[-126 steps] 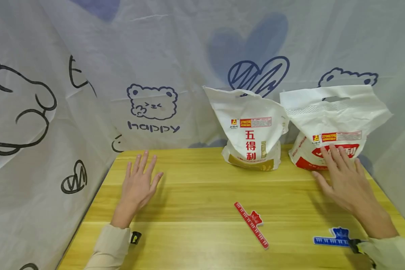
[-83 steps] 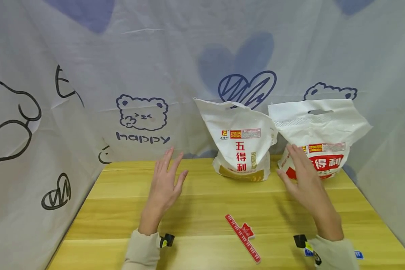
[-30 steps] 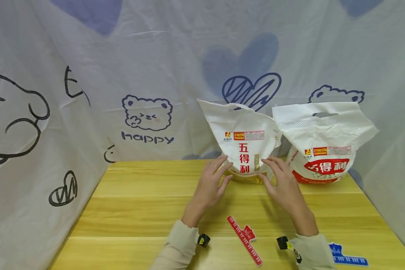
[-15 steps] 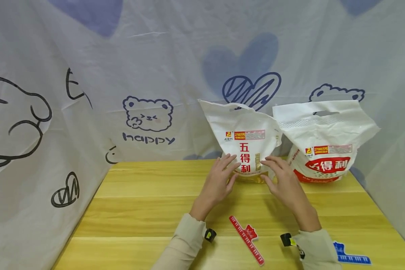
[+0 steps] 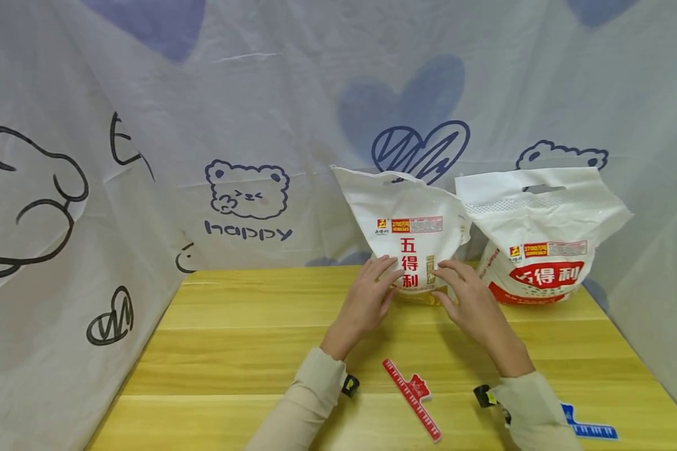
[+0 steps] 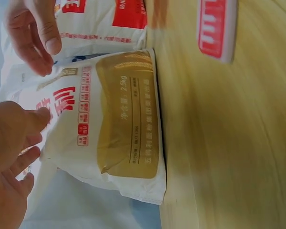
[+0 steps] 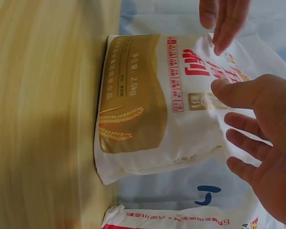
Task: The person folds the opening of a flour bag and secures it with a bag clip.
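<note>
A white flour bag with gold trim (image 5: 407, 216) stands upright at the back of the table, red characters on its front. My left hand (image 5: 369, 294) is at its left side, fingers loosely bent and touching the bag's lower part or very near it. Opposite, my right hand (image 5: 471, 300) is at the right side, its thumb in front of the bag. In the left wrist view the gold bag (image 6: 128, 114) sits between both hands, its base flat on the wood. The right wrist view shows my right hand's fingers (image 7: 248, 133) spread along the bag's side, not closed round it.
A second flour bag with red print (image 5: 541, 238) stands close by on the right. Nearer the front lie a red piano-key clip (image 5: 412, 401) and a blue one (image 5: 592, 431), partly behind the right sleeve. A printed cloth (image 5: 248, 94) hangs behind the wooden table (image 5: 231, 351).
Both hands have come inward from wide apart, the right one leaving the red-printed bag, to the sides of the gold-trimmed bag. Over the last half second they barely move. The bags stay put.
</note>
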`<state>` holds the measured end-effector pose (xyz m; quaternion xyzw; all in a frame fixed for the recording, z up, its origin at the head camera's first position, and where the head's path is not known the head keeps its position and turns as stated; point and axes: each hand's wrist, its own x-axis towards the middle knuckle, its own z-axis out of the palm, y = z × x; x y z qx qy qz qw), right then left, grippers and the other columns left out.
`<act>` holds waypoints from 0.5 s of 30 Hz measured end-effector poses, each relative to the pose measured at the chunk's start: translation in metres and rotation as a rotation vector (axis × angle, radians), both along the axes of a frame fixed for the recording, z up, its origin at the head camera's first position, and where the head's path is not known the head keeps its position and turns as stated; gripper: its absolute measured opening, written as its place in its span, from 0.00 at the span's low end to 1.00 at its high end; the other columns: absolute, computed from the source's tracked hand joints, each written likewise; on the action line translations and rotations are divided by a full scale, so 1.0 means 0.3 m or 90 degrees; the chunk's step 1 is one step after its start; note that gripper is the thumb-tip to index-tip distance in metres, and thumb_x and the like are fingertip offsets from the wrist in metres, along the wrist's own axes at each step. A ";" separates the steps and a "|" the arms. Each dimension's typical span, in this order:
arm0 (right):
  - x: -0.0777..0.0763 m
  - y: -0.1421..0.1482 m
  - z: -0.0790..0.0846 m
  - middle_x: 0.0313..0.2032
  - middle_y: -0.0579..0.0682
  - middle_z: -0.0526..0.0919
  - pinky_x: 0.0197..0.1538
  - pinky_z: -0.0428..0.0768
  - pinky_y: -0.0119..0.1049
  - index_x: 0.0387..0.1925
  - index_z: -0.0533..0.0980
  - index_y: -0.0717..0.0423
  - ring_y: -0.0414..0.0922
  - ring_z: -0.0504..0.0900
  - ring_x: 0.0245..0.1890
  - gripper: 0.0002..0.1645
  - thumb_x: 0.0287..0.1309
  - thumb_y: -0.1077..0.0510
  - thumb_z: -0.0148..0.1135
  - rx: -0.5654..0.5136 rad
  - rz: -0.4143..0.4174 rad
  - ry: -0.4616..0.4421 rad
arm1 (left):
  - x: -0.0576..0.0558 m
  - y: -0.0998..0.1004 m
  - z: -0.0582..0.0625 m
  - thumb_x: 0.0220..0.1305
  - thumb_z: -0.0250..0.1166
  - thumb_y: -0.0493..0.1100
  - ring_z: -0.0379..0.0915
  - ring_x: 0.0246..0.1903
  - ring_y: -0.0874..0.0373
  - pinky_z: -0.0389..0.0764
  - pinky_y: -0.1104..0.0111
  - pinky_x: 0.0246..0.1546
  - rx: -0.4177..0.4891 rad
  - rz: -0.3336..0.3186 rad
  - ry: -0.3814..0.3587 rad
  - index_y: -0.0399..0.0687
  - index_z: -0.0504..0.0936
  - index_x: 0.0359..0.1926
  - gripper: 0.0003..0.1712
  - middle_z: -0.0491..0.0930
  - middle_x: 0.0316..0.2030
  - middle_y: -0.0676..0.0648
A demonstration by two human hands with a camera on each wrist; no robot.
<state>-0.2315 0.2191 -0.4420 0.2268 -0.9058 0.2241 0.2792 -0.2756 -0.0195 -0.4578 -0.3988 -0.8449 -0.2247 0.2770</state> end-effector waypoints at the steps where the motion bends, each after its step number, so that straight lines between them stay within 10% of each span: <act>1: -0.003 0.000 0.001 0.58 0.62 0.78 0.59 0.77 0.59 0.56 0.80 0.62 0.60 0.75 0.59 0.29 0.51 0.66 0.77 0.004 0.001 -0.002 | -0.004 0.001 -0.002 0.64 0.69 0.31 0.66 0.69 0.42 0.59 0.49 0.73 -0.010 0.000 0.009 0.40 0.81 0.59 0.22 0.75 0.66 0.37; 15: -0.038 0.004 -0.015 0.57 0.61 0.79 0.57 0.79 0.57 0.54 0.82 0.63 0.59 0.77 0.58 0.26 0.51 0.67 0.77 0.023 0.003 -0.004 | -0.047 0.014 -0.036 0.63 0.68 0.28 0.73 0.64 0.45 0.68 0.51 0.69 -0.011 -0.009 0.078 0.41 0.84 0.55 0.19 0.79 0.60 0.40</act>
